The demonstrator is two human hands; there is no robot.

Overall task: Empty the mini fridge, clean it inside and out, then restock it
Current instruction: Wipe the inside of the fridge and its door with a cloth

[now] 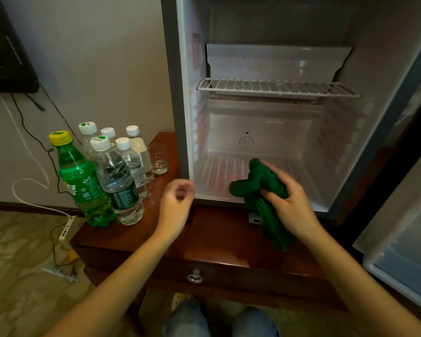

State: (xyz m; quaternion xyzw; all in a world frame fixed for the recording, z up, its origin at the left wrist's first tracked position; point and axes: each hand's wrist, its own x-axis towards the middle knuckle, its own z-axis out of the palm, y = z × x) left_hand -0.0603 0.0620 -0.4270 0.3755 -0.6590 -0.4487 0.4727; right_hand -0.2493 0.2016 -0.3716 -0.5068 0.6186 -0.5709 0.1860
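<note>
Head view took in one mini fridge (374, 69) standing on the wooden tabletop (216, 234), its door (404, 239) swung wide to the right and cut off by the frame edge. Inside I counted one white wire shelf (277, 87) and one round dial on the back wall.

Left of the fridge stood six bottles in a tight cluster. One was a green soda bottle (83, 181) with a yellow cap, and five were clear water bottles (118, 181) with white caps. One short glass (159, 159) stood just beside them, close to the fridge's side.

The right hand (292, 205) was clamped on one green cloth (258, 186) at the front lip of the fridge floor, with part of the cloth hanging down over the tabletop. The left hand (175, 205) hung near the fridge's lower left corner, blurred, fingers loosely curled, holding nothing.

The rear bottles were partly hidden behind the front ones. The soda label carried white lettering and the water labels small print, none of it clear enough for me to read. A dark screen (5, 57) at upper left was cut off.
</note>
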